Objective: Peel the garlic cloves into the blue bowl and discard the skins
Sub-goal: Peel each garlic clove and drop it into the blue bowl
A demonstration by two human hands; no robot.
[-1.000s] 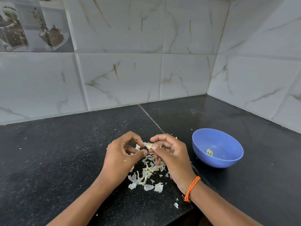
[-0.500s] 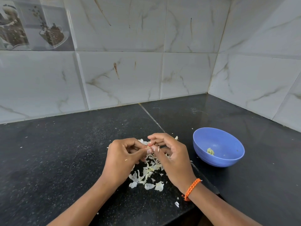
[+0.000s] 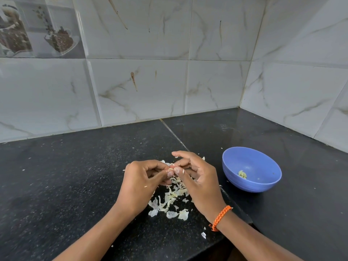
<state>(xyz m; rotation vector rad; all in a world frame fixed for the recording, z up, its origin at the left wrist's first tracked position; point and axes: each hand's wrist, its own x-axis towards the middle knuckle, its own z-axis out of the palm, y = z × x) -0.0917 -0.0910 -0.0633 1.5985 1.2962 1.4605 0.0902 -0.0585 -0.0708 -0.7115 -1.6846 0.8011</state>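
My left hand (image 3: pixel 140 182) and my right hand (image 3: pixel 196 178) meet above the black counter, fingertips together. Between them they pinch a small pale garlic clove (image 3: pixel 171 169), mostly hidden by the fingers. A scrap of skin sticks to my right thumb. Under the hands lies a heap of whitish garlic skins (image 3: pixel 169 202). To the right stands the blue bowl (image 3: pixel 263 185), upright, with a few peeled cloves (image 3: pixel 242 174) on its bottom.
The black granite counter (image 3: pixel 66 185) meets tiled walls at the back and right, forming a corner. Its front edge runs close under my right wrist, which wears an orange band (image 3: pixel 220 217). Stray skin flakes (image 3: pixel 203 234) lie near that edge.
The fingertips of both hands have closed in tighter round the clove, and the hands have shifted slightly. The bowl and the skin heap have stayed put.
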